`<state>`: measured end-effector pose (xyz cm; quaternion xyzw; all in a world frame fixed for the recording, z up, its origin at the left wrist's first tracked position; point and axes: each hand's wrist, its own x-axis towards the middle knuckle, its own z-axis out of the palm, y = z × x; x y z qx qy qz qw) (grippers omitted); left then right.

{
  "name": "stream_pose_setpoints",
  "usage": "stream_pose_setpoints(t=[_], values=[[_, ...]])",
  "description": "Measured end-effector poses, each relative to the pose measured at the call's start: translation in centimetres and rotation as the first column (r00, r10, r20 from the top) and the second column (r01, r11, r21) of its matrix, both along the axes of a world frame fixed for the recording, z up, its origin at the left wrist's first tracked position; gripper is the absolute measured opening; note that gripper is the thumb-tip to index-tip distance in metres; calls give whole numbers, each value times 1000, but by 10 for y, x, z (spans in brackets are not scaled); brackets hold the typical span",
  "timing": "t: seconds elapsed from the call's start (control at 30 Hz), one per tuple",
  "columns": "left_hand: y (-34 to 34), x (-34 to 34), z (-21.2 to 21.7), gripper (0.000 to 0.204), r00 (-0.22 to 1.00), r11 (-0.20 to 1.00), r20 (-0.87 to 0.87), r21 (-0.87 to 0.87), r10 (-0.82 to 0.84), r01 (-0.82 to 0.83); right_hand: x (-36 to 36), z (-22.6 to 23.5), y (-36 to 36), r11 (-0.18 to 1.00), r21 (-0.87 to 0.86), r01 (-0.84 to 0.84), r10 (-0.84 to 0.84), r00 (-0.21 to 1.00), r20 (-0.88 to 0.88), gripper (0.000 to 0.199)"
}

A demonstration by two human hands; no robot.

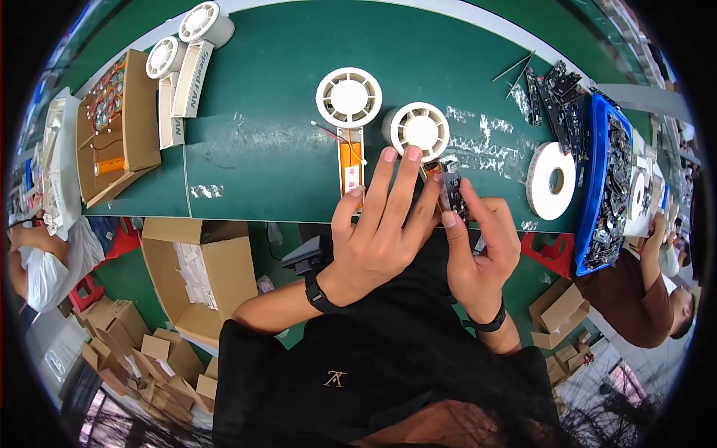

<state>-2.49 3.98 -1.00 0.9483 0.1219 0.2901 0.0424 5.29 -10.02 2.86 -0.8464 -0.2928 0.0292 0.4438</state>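
Two white round fans lie near the front edge of the green table. The left fan (349,98) has an orange battery (351,163) and thin wires exposed in its handle. Over the right fan (419,131) my left hand (381,220) is stretched out, its fingers spread. Two fingertips touch that fan's lower rim, and the forefinger reaches beside its handle; the thumb is hidden. My right hand (482,250) pinches a small black circuit board (452,187) between thumb and forefinger, close against the right fan's handle. Most of that handle is covered by my hands.
Finished-looking white fans (205,26) lie at the far left, beside a carton of batteries (149,127). At right are a white tape roll (535,179), loose black boards (560,104) and a blue bin (594,172) of black parts. A carton (231,284) stands below the table; people sit at both sides.
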Motion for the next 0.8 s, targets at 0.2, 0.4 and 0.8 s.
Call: stream_pose_setpoints(t=[0.2, 0.4, 0.8], values=[[-4, 1, -2, 25, 998, 987, -32, 152, 54, -48, 0, 5, 0, 990, -132, -42, 65, 983, 173, 42], [-1, -1, 1, 22, 997, 992, -67, 127, 31, -22, 0, 16, 4, 976, -213, -54, 81, 990, 118, 41], [21, -7, 4, 24, 979, 947, 58, -248, -197, 205, -8, 19, 17, 970, -241, 5, 11, 998, 63, 41]])
